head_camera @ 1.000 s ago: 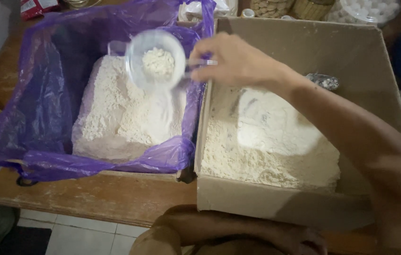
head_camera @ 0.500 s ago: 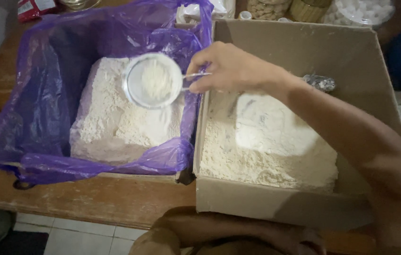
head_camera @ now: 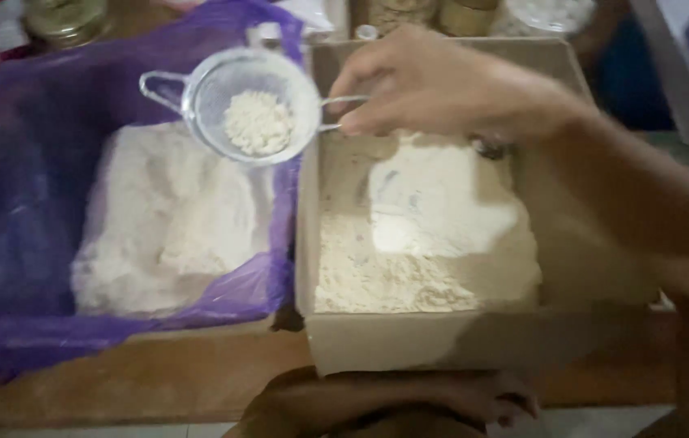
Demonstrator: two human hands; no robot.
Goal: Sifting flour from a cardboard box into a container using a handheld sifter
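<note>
Sieve (head_camera: 251, 105) shifted toward cardboard box (head_camera: 442, 341), jars (head_camera: 64, 16) behind

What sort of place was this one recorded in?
Probably a home kitchen or small food workshop: a round metal sieve over powder in a purple plastic-lined box, a cardboard box of flour, jars behind.

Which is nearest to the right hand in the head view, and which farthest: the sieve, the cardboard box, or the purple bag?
From the right hand:
1. Sieve: its handle is in the fingers, bowl to the left.
2. Cardboard box: just below the hand.
3. Purple bag: farthest, on the left, under the sieve bowl.
</note>
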